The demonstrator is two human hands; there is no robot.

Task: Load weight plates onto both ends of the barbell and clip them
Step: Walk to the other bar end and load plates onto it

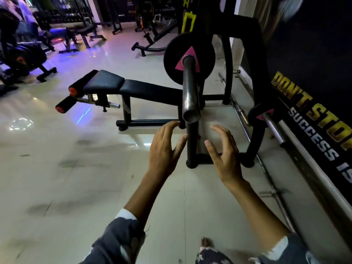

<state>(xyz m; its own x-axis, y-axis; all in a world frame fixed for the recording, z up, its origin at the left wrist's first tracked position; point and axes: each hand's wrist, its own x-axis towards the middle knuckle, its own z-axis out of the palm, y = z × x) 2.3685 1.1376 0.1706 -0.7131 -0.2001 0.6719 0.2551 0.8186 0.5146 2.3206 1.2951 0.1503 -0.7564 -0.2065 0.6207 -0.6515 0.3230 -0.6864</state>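
**1 plate seated on the near sleeve, both hands free**

My left hand and my right hand hang just below the open end of the barbell, fingers spread, palms turned toward each other, each grip wide open and holding nothing. The bar's sleeve points straight at me, and 1 black weight plate with a pink triangle mark sits far up it, against what I take to be the collar, though the dim light makes that seat hard to confirm. I see no clip on the sleeve and none in either hand.

I judge this end is part loaded: the plate is on, the clip is not. The next move calls for either another plate or a clip, and neither lies within reach here, so I must turn away to fetch it. A second bar with a small pink-marked plate leans low by the wall on my right.

Room to work is fair. The sleeve between plate and tip is bare, so anything can slide on from my side. The black rack frame stands directly under the tip, and my left fingertips are just beside its upright; its curved arm sweeps round on my right. The bench runs off to the left, well clear of the sleeve. The tiled floor on my left is open, while loose bars lie along the wall on the right, an edge I should step around.
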